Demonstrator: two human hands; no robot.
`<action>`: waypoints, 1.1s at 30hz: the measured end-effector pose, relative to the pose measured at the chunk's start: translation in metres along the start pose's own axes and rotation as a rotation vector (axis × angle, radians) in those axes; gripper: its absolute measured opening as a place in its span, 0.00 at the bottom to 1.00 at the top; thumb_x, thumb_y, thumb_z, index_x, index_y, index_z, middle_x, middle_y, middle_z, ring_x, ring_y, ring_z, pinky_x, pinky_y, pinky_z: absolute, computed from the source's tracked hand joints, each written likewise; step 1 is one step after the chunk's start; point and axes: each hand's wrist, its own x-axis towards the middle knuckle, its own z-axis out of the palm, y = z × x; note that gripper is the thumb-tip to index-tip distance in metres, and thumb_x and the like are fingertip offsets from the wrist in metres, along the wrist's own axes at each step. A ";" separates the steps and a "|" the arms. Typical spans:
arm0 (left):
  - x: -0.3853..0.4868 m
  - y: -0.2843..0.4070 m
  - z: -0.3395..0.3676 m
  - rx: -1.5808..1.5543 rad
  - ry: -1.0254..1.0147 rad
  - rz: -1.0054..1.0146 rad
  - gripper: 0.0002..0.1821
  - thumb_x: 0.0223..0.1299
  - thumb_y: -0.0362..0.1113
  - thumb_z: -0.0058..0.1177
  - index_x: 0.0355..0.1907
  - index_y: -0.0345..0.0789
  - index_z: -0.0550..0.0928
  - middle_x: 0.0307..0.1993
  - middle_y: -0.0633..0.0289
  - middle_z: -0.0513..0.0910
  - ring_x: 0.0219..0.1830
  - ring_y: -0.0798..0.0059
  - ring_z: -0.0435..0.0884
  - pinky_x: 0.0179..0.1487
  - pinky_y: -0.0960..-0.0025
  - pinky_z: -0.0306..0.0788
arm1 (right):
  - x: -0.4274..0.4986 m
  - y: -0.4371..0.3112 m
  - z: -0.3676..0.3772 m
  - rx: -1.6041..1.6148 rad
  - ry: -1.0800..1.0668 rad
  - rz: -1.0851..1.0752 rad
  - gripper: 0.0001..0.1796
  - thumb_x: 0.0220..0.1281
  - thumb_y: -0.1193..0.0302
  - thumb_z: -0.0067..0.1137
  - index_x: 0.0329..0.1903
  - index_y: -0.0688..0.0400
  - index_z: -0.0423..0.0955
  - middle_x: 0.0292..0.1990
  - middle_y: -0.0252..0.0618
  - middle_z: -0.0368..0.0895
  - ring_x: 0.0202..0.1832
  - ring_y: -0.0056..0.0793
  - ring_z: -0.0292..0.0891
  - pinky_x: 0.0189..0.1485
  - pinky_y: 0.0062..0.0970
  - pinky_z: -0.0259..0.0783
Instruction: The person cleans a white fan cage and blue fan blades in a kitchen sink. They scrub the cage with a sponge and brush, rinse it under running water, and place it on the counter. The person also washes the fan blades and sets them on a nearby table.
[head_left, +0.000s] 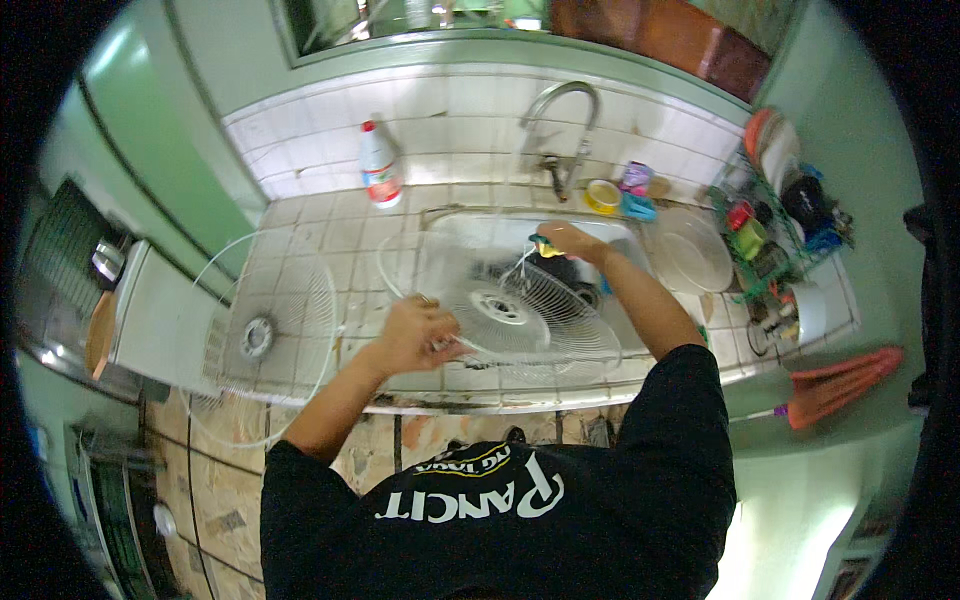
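Observation:
My left hand (424, 337) grips the near left rim of a white wire fan grille (499, 307). The grille lies tilted over the sink basin (465, 221), its round hub facing up. Above the far side of the grille, my right hand (566, 238) holds a yellow and green sponge (550, 247). Thin white strands run from beneath the sponge towards the wires; I cannot tell if they are water or wire. A black object (581, 277) in the sink is partly hidden by the grille. To the left, a second white fan grille (259, 337) overhangs the counter's front edge.
Behind the sink rises a curved metal faucet (559, 135). A white bottle with a red cap (381, 169) stands by the tiled wall. To the right are a yellow tub (602, 196), a translucent plastic basin (690, 251) and a green dish rack (795, 262).

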 end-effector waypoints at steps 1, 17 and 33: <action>0.018 -0.002 -0.007 -0.044 0.029 -0.007 0.13 0.41 0.43 0.65 0.19 0.41 0.76 0.17 0.65 0.75 0.21 0.69 0.75 0.28 0.67 0.65 | -0.034 0.022 -0.023 0.161 -0.004 0.031 0.20 0.60 0.53 0.45 0.43 0.54 0.73 0.39 0.40 0.76 0.41 0.33 0.71 0.38 0.31 0.68; 0.258 -0.055 -0.019 -0.315 0.291 -0.726 0.25 0.55 0.54 0.57 0.15 0.35 0.75 0.10 0.72 0.67 0.13 0.87 0.62 0.19 0.77 0.53 | -0.191 0.399 -0.023 0.239 0.401 0.750 0.25 0.60 0.52 0.48 0.54 0.55 0.70 0.43 0.42 0.77 0.45 0.37 0.74 0.41 0.35 0.74; 0.280 -0.057 0.006 0.044 0.219 -0.625 0.20 0.67 0.48 0.40 0.37 0.35 0.80 0.18 0.60 0.77 0.21 0.76 0.76 0.31 0.69 0.69 | -0.096 0.114 -0.124 1.897 0.711 -0.762 0.10 0.54 0.72 0.55 0.40 0.59 0.75 0.40 0.48 0.79 0.44 0.41 0.77 0.55 0.41 0.71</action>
